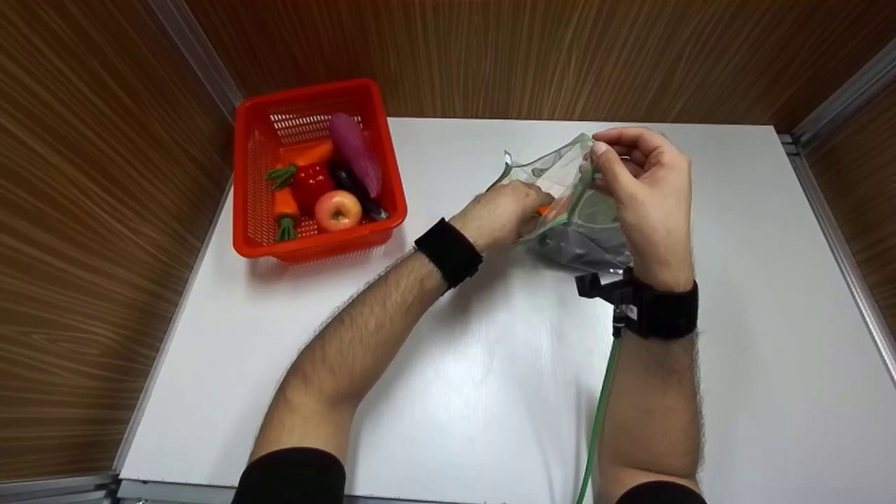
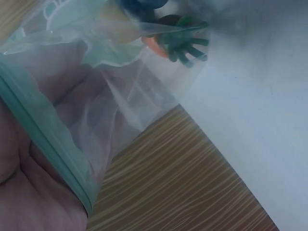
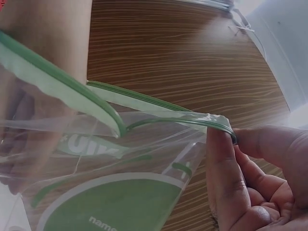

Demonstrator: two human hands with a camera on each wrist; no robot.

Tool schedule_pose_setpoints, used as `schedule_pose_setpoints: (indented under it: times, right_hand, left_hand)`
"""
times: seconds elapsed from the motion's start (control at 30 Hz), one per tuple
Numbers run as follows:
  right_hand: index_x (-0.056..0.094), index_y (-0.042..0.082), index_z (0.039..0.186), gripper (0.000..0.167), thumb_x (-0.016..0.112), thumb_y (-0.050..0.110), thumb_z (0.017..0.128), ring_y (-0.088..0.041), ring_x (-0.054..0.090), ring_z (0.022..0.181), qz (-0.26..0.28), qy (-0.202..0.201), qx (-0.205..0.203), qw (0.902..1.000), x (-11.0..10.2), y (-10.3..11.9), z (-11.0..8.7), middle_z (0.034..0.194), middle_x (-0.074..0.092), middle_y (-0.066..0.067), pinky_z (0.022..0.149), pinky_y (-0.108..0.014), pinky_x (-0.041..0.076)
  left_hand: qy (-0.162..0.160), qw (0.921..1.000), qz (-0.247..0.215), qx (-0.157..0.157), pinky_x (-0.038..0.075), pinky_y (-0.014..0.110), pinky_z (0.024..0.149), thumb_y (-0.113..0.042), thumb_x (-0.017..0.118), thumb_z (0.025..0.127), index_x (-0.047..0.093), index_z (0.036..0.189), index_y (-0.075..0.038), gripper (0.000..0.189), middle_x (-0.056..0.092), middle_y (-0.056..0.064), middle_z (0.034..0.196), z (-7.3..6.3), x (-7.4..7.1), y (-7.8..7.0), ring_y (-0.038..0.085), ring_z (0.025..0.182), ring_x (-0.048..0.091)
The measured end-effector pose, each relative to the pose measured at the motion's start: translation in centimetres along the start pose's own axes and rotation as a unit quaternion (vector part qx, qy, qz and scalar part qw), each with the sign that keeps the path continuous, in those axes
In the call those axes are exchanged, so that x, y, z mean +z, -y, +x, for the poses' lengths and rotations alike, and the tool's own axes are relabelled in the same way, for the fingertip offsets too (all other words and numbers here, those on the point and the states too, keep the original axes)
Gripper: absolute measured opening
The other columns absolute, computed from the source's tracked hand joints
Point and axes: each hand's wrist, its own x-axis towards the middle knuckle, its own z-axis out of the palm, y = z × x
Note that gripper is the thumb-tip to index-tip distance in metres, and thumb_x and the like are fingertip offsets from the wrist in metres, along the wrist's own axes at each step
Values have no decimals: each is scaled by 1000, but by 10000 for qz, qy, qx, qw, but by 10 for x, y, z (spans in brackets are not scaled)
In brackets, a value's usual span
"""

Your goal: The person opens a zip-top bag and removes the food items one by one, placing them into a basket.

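On the white table [image 1: 455,392], to the right of the red plastic basket [image 1: 325,243]: clear zip-seal storage bag [image 1: 591,234], mouth spread apart and uppermost. On the bag wall: green rounded label panel [image 3: 113,204] with pale border, "name" legible in white lower-case letters. Above the panel: larger white lettering [image 3: 94,146] on a green ground, only partly legible. Along the lips: green zipper strips [image 3: 53,72]. Film transparent and creased, grey-dark toward the base. Inside the bag: carrot [image 2: 171,38], orange with green leaf stalks, near a dark blue item [image 2: 142,8], too blurred to identify. Left hand [image 1: 505,210] inserted through the mouth, just beside an orange surface; cannot tell finger closure. Right hand [image 1: 647,175] clamped on the bag rim, edge pinched between thumb and forefinger. In the basket: apple [image 1: 339,210], red bell pepper [image 1: 312,183].
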Motion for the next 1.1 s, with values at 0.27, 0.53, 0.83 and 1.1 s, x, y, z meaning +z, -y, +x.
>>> schedule_pose_setpoints:
  times: [0.27,0.53,0.83,1.1]
  right_hand:
    - [83,5,123,14,80,10,110,-12,81,92,3,162,7,9999,0,-1,-1,107,81,-4,79,-22,70]
    - [83,3,123,15,80,10,110,-10,81,88,-41,228,-85,9997,0,-1,-1,105,80,-5,76,-22,70]
    - [83,5,121,13,79,9,110,-9,81,87,-184,320,-145,9992,2,0,-1,104,82,-2,77,-22,70]
    - [83,3,123,15,79,9,109,-9,82,88,-337,397,-84,9986,2,-1,0,105,83,-1,77,-21,70]
  left_hand:
    - [238,9982,419,-344,67,52,103,-15,63,120,78,120,-4,18,84,15,120,18,13,3,33,116,80]
    - [183,9937,839,-721,71,48,97,-14,61,118,79,115,-8,19,87,12,121,35,26,-2,27,111,83]
    - [532,9903,-86,-1281,71,46,99,-13,59,114,80,110,-12,21,88,10,120,60,52,8,25,108,82]
    - [552,9874,634,-1338,70,38,94,-9,58,107,77,103,-19,22,87,1,124,90,100,26,16,106,81]
